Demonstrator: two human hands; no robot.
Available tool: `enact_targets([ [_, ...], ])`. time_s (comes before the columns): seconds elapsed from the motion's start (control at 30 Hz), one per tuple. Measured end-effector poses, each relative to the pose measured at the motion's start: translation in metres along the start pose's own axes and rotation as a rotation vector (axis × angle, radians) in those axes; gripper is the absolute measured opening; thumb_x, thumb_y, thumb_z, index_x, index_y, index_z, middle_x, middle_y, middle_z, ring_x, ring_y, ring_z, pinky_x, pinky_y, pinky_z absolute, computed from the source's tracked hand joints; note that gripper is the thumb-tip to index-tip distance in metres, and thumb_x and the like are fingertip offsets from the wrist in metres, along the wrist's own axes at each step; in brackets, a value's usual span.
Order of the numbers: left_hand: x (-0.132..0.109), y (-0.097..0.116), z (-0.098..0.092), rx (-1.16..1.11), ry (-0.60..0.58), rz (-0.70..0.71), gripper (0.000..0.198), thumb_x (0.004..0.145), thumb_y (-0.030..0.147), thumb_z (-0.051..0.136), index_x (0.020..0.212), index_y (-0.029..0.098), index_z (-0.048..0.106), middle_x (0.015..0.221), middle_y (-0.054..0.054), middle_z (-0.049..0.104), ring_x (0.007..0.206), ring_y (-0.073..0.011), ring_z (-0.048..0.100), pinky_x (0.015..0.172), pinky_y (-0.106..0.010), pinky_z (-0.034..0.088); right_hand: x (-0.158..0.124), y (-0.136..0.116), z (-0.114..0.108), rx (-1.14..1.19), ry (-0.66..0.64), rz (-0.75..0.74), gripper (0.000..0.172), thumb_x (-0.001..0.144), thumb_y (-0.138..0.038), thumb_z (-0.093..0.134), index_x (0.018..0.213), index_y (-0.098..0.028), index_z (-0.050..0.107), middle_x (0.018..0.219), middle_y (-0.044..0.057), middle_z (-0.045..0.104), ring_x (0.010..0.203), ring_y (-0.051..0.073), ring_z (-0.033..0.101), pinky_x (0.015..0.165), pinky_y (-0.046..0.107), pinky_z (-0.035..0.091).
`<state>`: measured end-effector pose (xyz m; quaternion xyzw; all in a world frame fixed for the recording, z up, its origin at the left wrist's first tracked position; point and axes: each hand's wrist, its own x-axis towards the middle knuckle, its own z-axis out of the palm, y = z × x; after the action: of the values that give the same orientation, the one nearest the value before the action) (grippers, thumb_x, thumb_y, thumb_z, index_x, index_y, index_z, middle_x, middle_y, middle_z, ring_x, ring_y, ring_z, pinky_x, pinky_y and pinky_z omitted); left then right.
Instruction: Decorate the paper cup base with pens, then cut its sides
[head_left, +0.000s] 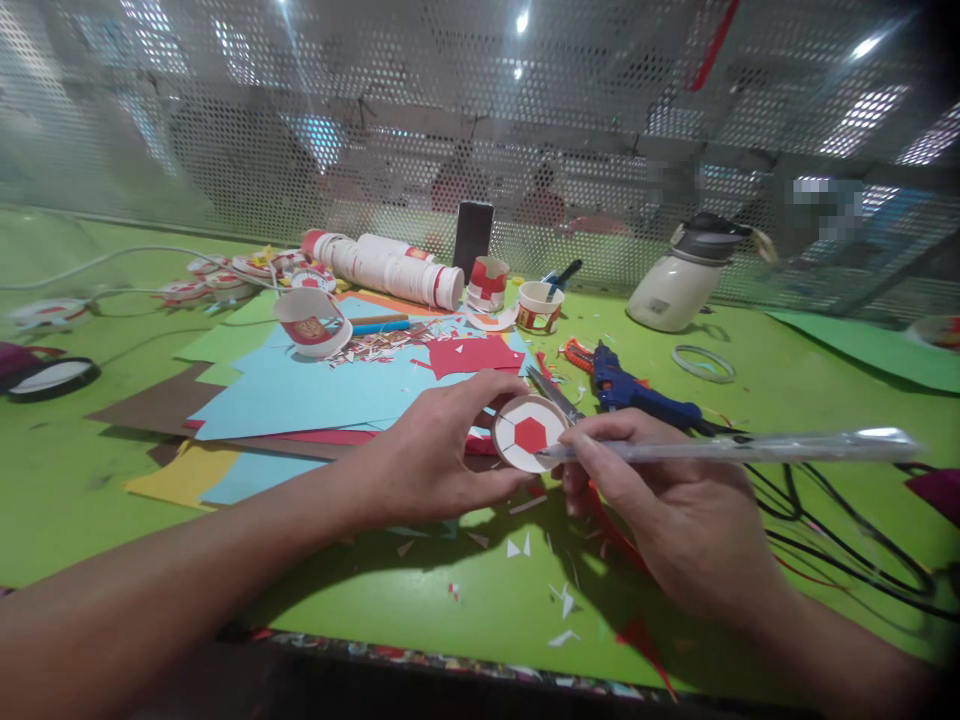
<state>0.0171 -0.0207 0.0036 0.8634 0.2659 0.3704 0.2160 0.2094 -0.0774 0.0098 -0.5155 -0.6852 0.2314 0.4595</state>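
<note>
**Cup base meets clear stick at centre frame**

The left hand (442, 450) pinches a small paper cup (529, 432) at centre frame, thumb below and fingers over the rim. The cup's round white base faces the camera and has a red hexagon in its middle. Just right of it, the right hand (660, 500) grips a long clear stick (735, 447) like a pen, with the tip touching the base's lower edge.

The cup is thin card held off the tabletop (112, 480), so I judge a hard squeeze could dent it. A push from the stiff tip could skid across the smooth base.

Just behind lie steel scissors (555, 395) and a blue glue gun (637, 392). Black cables (825, 520) loop at lower right, near enough to snag the right wrist. Flat coloured paper sheets (300, 390) spread left, and white scraps (525, 545) lie below the hands.
</note>
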Motion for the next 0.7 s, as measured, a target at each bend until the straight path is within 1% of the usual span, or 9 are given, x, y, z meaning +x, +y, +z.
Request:
enact_targets([
  [0.1,0.0002,-0.0009,0.0002,-0.002,-0.015,-0.018,0.035,0.076,0.025,0.066,0.107,0.017,0.054,0.104,-0.005,0.067,0.09,-0.015,0.065,0.077,-0.024,0.058,0.001,-0.0016,-0.0011,-0.027,-0.024,-0.005,0.014,0.089,-0.025,0.057,0.079,-0.021,0.065,0.054,-0.005,0.063,0.04,0.007,0.051,0.036,0.017,0.039],
  [0.3,-0.0003,-0.0018,0.0004,-0.011,-0.014,-0.031,0.036,0.075,0.026,0.067,0.108,0.017,0.054,0.105,-0.006,0.067,0.093,-0.0168,0.065,0.079,-0.026,0.058,0.0014,-0.002,-0.0017,-0.049,-0.026,0.003,0.015,0.088,-0.027,0.057,0.076,-0.021,0.065,0.053,-0.005,0.063,0.04,0.008,0.052,0.038,0.02,0.04],
  [0.4,-0.0005,-0.0009,0.0002,-0.029,-0.023,-0.043,0.036,0.075,0.026,0.067,0.107,0.017,0.054,0.104,-0.006,0.066,0.091,-0.016,0.065,0.079,-0.026,0.058,0.0011,-0.0012,-0.0014,-0.044,-0.032,0.0,0.015,0.088,-0.027,0.057,0.076,-0.021,0.065,0.054,-0.005,0.064,0.039,0.007,0.05,0.036,0.019,0.038],
  [0.53,-0.0005,-0.0003,0.0001,-0.035,-0.023,-0.048,0.035,0.075,0.027,0.067,0.106,0.017,0.055,0.103,-0.005,0.066,0.089,-0.0149,0.064,0.078,-0.025,0.058,0.0017,-0.0001,-0.0009,-0.041,-0.025,-0.008,0.015,0.088,-0.027,0.058,0.076,-0.021,0.065,0.054,-0.005,0.064,0.04,0.007,0.051,0.036,0.019,0.038],
  [0.7,-0.0003,-0.0012,0.0004,-0.035,-0.021,-0.033,0.035,0.075,0.026,0.067,0.107,0.017,0.054,0.106,-0.006,0.066,0.092,-0.0159,0.064,0.079,-0.025,0.058,0.0014,-0.0001,-0.0014,-0.021,-0.019,-0.011,0.014,0.087,-0.025,0.058,0.076,-0.021,0.065,0.052,-0.005,0.062,0.036,0.006,0.047,0.033,0.019,0.035],
])
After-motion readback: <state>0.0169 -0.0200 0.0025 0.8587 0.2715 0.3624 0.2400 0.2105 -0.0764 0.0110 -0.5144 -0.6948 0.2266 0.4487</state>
